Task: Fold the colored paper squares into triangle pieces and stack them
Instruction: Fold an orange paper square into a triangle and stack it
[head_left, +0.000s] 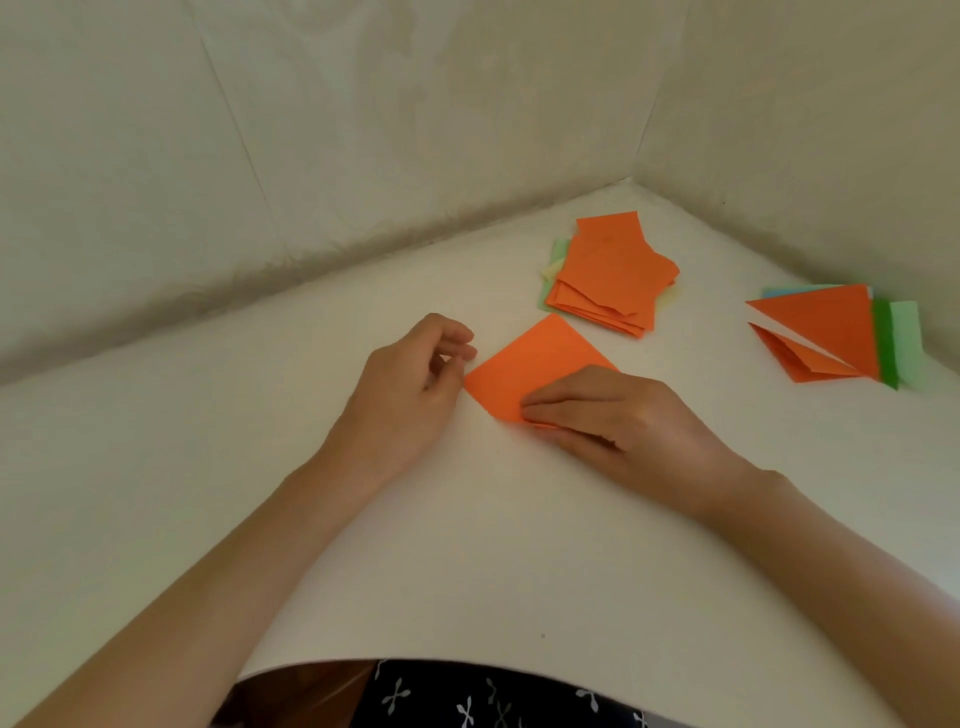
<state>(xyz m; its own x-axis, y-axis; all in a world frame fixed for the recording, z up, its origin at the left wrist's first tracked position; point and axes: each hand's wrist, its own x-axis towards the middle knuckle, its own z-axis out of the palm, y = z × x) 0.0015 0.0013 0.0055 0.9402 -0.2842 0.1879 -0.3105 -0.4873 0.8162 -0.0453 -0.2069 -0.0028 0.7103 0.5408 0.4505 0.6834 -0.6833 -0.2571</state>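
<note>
Head camera is showing your right hand (613, 415) pressing straight fingers (553, 401) onto the near corner of the orange paper square (530, 364), which is lying on the white table (467, 545). Your left hand (410, 384) is resting just beside it, loosely curled and holding nothing.

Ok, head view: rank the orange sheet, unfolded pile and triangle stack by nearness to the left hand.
1. orange sheet, just right of the left hand.
2. unfolded pile, beyond the sheet.
3. triangle stack, far right.
</note>
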